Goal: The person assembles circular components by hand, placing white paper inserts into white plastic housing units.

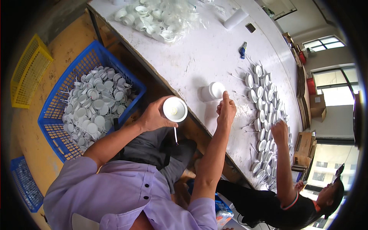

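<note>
My left hand [155,116] is wrapped round a white round lamp housing [175,109], held over my lap with its hollow side up. Pale yellowish material shows in its middle, and a short white cable [176,135] hangs from it. At the table's near edge my right hand [227,110] has its index finger stretched out and the others curled. That fingertip is at the rim of a white cylinder with a round white top [214,92]; whether it presses on it I cannot tell. Nothing shows in this hand.
A blue basket [111,63] of similar white cabled pieces stands at my left. The white table [180,65] bears a plastic bag of white cups [153,19], a blue tool [242,50] and rows of housings [262,115]. A co-worker's hand [280,131] reaches over the rows.
</note>
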A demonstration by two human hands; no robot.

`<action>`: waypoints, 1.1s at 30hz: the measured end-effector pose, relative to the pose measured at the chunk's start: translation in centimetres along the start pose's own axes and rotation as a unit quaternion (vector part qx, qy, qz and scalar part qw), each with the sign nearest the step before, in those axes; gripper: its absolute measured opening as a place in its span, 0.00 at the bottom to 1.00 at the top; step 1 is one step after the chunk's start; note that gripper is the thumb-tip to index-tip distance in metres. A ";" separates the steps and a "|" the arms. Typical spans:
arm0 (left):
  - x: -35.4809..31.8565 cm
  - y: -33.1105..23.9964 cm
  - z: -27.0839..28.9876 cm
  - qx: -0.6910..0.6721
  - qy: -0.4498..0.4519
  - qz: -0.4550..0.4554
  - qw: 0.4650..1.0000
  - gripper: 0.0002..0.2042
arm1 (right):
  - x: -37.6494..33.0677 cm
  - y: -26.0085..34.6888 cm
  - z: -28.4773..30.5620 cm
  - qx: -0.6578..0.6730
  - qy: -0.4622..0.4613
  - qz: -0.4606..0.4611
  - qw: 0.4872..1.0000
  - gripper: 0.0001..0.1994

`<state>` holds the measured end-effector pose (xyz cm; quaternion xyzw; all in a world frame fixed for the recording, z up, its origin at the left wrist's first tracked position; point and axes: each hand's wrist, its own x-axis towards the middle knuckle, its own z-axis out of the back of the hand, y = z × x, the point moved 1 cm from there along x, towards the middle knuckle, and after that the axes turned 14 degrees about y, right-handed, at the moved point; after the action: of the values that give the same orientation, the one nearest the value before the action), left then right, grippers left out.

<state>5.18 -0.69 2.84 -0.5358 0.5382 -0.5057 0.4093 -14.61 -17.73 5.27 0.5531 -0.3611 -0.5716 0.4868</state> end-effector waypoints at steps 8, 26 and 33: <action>0.0 1.3 0.2 0.003 0.020 -0.003 1.000 0.40 | 0.4 -0.6 0.5 0.062 0.047 0.042 0.996 0.14; 2.6 -1.1 -8.2 0.090 0.178 0.015 0.980 0.34 | -13.2 -4.2 8.0 0.356 -0.087 0.145 0.919 0.06; 3.2 -0.2 -9.8 0.077 0.207 0.049 0.974 0.35 | -16.2 -5.2 7.4 0.293 -0.059 0.124 0.946 0.11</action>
<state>-4.70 -2.83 4.82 -0.3596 0.5963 -0.6246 0.3535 -24.05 -1.81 5.83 0.5873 -0.6064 -0.4077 0.3481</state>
